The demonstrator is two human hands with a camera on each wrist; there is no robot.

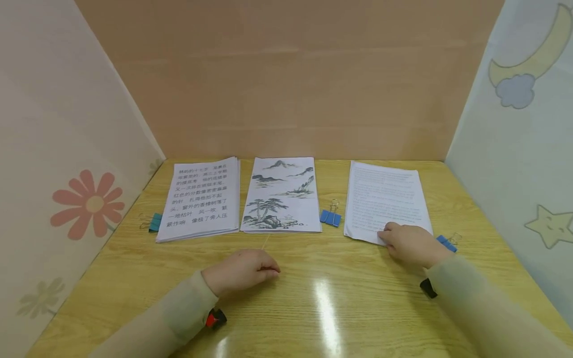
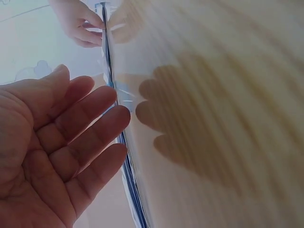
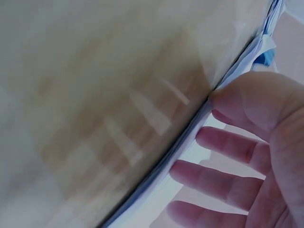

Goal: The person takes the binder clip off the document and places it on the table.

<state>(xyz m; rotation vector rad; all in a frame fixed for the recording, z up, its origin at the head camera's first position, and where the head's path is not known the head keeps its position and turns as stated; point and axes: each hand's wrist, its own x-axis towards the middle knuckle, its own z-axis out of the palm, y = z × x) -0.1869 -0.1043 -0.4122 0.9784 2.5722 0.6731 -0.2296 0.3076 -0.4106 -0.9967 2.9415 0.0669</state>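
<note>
My right hand [image 1: 414, 243] rests at the near right part of a paper stack [image 1: 385, 194] printed with small text. In the right wrist view its thumb [image 3: 247, 97] meets the edge of the stack [image 3: 190, 126], and the other fingers extend over the sheets, slightly bent. My left hand [image 1: 243, 271] hovers low over the table with nothing in it, fingers loosely curved, below a stack topped by an ink landscape picture [image 1: 282, 194]. A blue binder clip [image 1: 446, 243] lies just right of the right stack, partly behind my right hand.
At the left lies a stack with large printed characters [image 1: 199, 199], a teal binder clip [image 1: 155, 223] beside it. Another blue binder clip [image 1: 331, 218] sits between the middle and right stacks. Papered walls [image 1: 291, 79] enclose the wooden table [image 1: 304, 298] at the back and sides.
</note>
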